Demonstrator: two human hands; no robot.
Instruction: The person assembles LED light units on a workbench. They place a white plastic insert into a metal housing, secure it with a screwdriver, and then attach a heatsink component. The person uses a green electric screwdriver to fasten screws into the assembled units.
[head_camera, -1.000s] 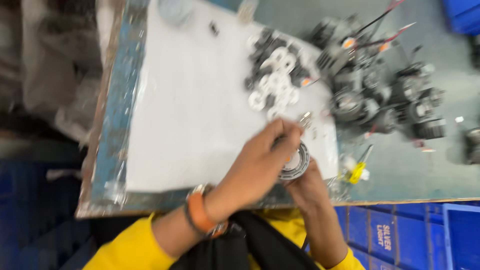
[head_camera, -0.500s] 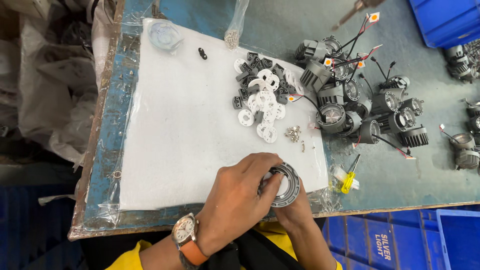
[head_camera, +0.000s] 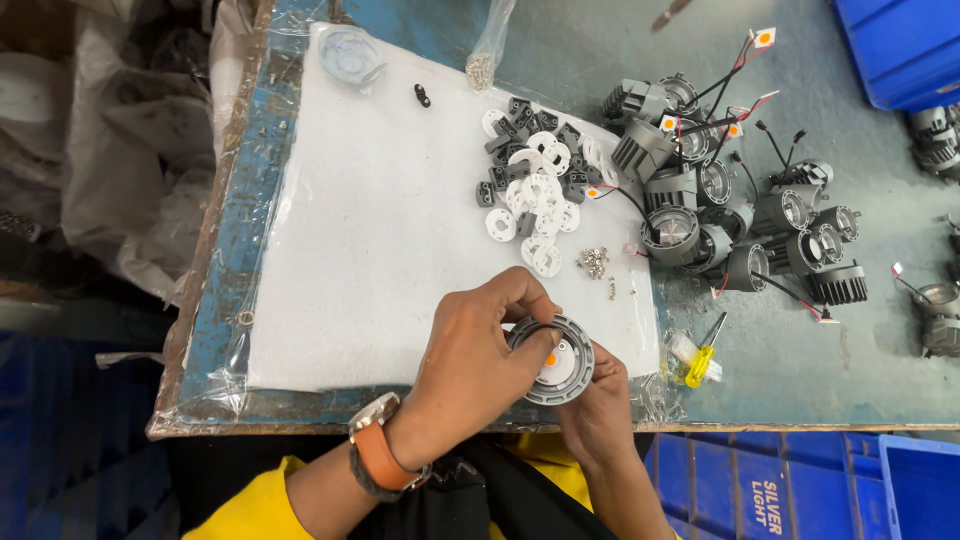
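A round grey lamp housing (head_camera: 556, 362) with a ribbed rim and a small orange square in its white centre is held over the near edge of the white foam sheet (head_camera: 380, 230). My right hand (head_camera: 600, 412) cups it from below. My left hand (head_camera: 470, 352), with an orange-strapped watch on the wrist, reaches across from the left, and its fingertips pinch the housing's upper left rim. Whether something small sits between those fingertips is hidden.
A heap of white discs and small grey clips (head_camera: 535, 185) lies on the sheet, with loose screws (head_camera: 595, 263) beside it. To the right are several finished housings with wires (head_camera: 740, 215) and a yellow screwdriver (head_camera: 700, 362). Blue crates (head_camera: 895, 45) stand at the far right and below the table.
The view has shifted so that the table sits higher and steadier in the frame. Both hands stay on the housing, which has turned face-up and now shows its orange centre.
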